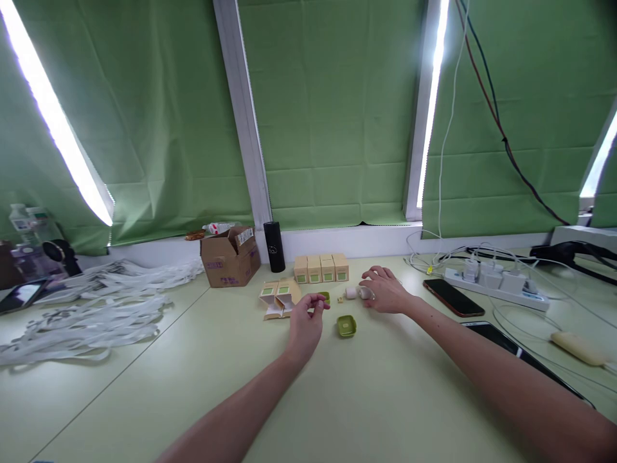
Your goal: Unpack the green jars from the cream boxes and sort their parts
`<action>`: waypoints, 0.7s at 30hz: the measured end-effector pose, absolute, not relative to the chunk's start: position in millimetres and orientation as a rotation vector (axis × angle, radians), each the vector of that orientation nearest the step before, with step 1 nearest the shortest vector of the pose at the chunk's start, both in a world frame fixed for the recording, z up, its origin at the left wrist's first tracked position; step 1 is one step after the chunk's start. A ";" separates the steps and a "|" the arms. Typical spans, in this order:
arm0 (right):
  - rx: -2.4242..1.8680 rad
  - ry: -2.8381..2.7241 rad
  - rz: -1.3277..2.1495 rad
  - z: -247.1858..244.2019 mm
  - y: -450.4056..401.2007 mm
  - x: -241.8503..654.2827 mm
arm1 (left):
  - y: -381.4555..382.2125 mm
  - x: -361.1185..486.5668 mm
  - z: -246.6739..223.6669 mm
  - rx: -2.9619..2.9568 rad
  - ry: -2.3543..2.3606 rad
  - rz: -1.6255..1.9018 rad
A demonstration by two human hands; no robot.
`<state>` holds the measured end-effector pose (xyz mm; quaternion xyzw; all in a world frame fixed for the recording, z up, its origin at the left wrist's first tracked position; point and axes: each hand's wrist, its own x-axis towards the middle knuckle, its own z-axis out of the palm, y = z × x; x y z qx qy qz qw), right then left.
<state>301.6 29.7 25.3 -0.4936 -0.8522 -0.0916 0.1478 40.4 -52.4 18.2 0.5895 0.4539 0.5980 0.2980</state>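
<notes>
My left hand (307, 321) pinches a small green piece (324, 297) between thumb and fingers. My right hand (383, 290) curves over a white object (366, 293) that its fingers partly hide. A white cylinder (351, 293) lies just left of those fingers. Between the hands sits a tiny yellowish piece (340, 299). Nearer to me, a square green tray-like part (346, 326) rests on the table. Left of my left hand are unfolded small cartons (277, 292) with green labels. Behind the hands stands a row of several small tan boxes (321, 269).
A brown cardboard box (230, 258) and a black cylinder (274, 247) stand at the back. White straps (96, 315) cover the left. On the right lie a phone (453, 297), a power strip (496, 288), cables and a tablet (525, 360).
</notes>
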 end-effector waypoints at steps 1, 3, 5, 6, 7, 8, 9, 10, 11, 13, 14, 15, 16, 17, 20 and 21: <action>-1.427 -2.445 -0.264 25.3 30.3 301.1 | -52.4 40.3 18.0 1.561 1.200 1.592; -1.443 -2.427 -0.266 25.5 31.4 300.2 | -52.6 40.1 17.5 1.564 1.205 1.591; -1.458 -2.416 -0.266 25.9 32.6 299.5 | -52.7 40.0 16.9 1.582 1.226 1.577; -1.463 -2.414 -0.266 26.1 33.3 299.1 | -52.7 40.1 16.7 1.592 1.238 1.571; -1.468 -2.413 -0.265 26.2 34.0 298.6 | -52.7 40.2 16.5 1.602 1.248 1.565; -1.472 -2.413 -0.264 26.2 34.8 298.1 | -52.6 40.2 16.4 1.610 1.254 1.560; -1.476 -2.413 -0.264 26.2 35.7 297.5 | -52.5 40.2 16.4 1.619 1.256 1.558; -1.480 -2.411 -0.265 26.2 36.5 296.9 | -52.4 40.2 16.5 1.626 1.258 1.557; -1.483 -2.410 -0.266 26.1 37.3 296.3 | -52.3 40.2 16.7 1.634 1.259 1.556; -1.485 -2.406 -0.269 26.1 38.5 295.6 | -52.1 40.0 17.1 1.649 1.266 1.553; -1.483 -2.405 -0.272 26.1 38.8 295.4 | -52.0 39.9 17.2 1.655 1.273 1.550; -1.480 -2.402 -0.275 26.2 39.1 295.4 | -51.9 39.7 17.3 1.659 1.279 1.546; -1.476 -2.400 -0.279 26.3 39.3 295.3 | -51.8 39.6 17.2 1.662 1.283 1.542; -1.472 -2.397 -0.283 26.3 39.5 295.0 | -51.7 39.6 17.1 1.663 1.283 1.539; -1.455 -2.386 -0.296 25.0 40.5 291.8 | -51.5 39.5 16.6 1.666 1.275 1.538; -1.447 -2.383 -0.299 24.0 41.1 289.6 | -51.4 39.6 16.4 1.666 1.271 1.541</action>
